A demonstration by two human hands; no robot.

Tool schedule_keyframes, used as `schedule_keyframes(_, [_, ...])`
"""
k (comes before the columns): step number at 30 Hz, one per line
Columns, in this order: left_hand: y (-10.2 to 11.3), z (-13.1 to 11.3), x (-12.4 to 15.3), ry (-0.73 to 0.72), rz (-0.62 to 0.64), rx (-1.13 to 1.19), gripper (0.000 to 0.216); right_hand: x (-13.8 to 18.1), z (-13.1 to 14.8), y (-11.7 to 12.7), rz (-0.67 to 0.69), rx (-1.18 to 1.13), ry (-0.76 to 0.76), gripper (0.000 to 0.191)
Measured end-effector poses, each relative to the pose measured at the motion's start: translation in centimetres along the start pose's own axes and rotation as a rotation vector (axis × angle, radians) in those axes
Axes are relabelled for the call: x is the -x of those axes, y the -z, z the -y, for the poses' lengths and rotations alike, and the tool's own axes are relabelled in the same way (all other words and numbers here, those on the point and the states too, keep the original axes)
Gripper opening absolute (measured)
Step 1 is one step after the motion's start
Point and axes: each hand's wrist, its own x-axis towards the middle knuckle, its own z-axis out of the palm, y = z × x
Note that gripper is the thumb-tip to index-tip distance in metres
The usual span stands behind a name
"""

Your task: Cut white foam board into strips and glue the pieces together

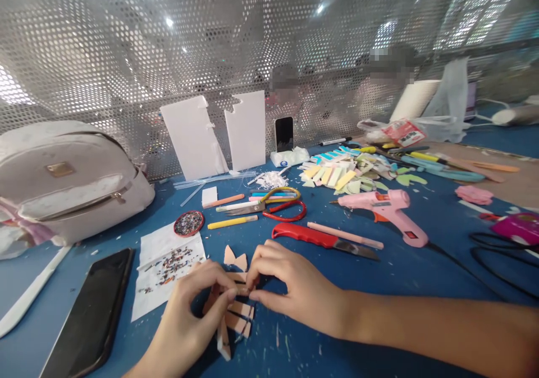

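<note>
My left hand (191, 310) and my right hand (290, 288) meet low in the middle of the head view. Thumb and fingers of each pinch opposite ends of a small peach strip (242, 291); fingertips partly cover it. Under and around them lie several more peach strips (239, 324), some with dark marks across the ends. A pointed peach cutout (234, 258) lies just beyond. Left of my hands, dark sequin-like bits (174, 265) are scattered on white paper (143, 296), with a red round lid (189, 223) of similar bits at its far edge.
Beyond my hands lie a red-handled knife (303, 235), scissors (290, 210) and felt-tip pens (232, 222). A pink glue gun (381, 203) with a cord lies right, a phone (90, 316) left. Further back are a backpack (71, 184), white boards (196, 142) and paper scraps (345, 173).
</note>
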Motion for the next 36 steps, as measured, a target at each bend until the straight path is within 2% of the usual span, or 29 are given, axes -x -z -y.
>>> schedule_keyframes(4, [0.2, 0.5, 0.0, -0.037, 0.033, -0.014, 0.024, 0.0, 0.0, 0.1, -0.012, -0.018, -0.029, 0.005])
schedule_keyframes(17, [0.2, 0.7, -0.1, -0.03, 0.043, -0.044, 0.024, 0.0, 0.2, 0.3, -0.037, -0.057, -0.046, 0.008])
schedule_keyframes(24, [-0.1, 0.0, 0.0, 0.017, -0.009, -0.017, 0.023, -0.1, 0.4, 0.4, -0.042, -0.047, -0.065, 0.01])
schedule_keyframes(31, [0.3, 0.4, -0.1, 0.017, 0.037, 0.027, 0.024, 0.0, 0.3, 0.3, -0.05, -0.075, -0.034, 0.008])
schedule_keyframes(36, [0.6, -0.7, -0.3, 0.039, -0.044, 0.056, 0.024, 0.1, 0.7, 0.6, -0.084, -0.127, -0.045, 0.01])
